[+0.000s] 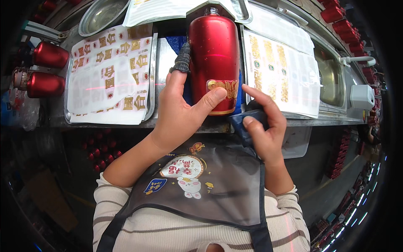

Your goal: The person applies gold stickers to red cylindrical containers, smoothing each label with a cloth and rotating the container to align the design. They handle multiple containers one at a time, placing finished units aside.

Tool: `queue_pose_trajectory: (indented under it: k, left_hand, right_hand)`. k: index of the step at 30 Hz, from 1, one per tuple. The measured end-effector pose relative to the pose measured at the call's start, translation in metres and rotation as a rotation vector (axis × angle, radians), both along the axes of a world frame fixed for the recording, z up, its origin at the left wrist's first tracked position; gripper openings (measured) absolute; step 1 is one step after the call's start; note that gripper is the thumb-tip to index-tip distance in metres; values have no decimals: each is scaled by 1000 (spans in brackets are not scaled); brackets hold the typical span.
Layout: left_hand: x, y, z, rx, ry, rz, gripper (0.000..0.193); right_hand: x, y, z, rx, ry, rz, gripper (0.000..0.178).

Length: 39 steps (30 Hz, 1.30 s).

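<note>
- i see the big red bottle (214, 54) lying on its side in the middle of the metal work bench (168, 54), with its cap end pointing away from me.
- my left hand (182, 109) rests against the near left side of the red bottle. the fingers are spread wide, not closed around it, and the thumb presses on the gold label (223, 88) near the bottle's bottom. i think the thumb is there to keep the label flat and stuck.
- one left finger wears a dark knit finger cover (183, 59) and lies along the left side of the red bottle, likely to keep the bottle from rolling.
- my right hand (262, 126) is just to the near right of the red bottle. it is closed around a dark blue cloth (241, 126), and one finger points at the gold label. the cloth looks handy for rubbing the label smooth.
- left of the red bottle lies a metal tray (153, 75) with sheets of gold and red stickers (109, 75), close enough to grab.
- right of the red bottle lies another sheet of gold stickers (281, 71), and past it a steel sink (331, 80).
- far left of the red bottle, two more red bottles (44, 69) lie on their sides.
</note>
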<state>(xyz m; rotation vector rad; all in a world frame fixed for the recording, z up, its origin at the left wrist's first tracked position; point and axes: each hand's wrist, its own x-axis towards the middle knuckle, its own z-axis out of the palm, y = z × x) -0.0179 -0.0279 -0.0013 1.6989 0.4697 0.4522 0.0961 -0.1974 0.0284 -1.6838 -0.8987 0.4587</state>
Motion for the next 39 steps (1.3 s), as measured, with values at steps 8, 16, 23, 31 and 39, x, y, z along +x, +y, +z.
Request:
queue_pose_trajectory:
  k: [8,16,23,31,39]
  left_hand:
    - [3,-4,2,-144,-171,68,53]
    - [7,-4,7,-166,-216,93,50]
    - [7,-5,5,-172,-242,95,50]
    - [7,-5,1,-153,-223,118,45]
    - [3,0,-25,-233,-239,171,38]
  right_hand:
    - [-8,-1,-20,-27,-130,100,62]
    - [-1,-3,-12,-2,167,-80,53]
    - [6,5,-9,80,283,-262,46]
    - [-12,18,-11,20,104,-337,33]
    - [-32,45,-3,177,-613,49,38]
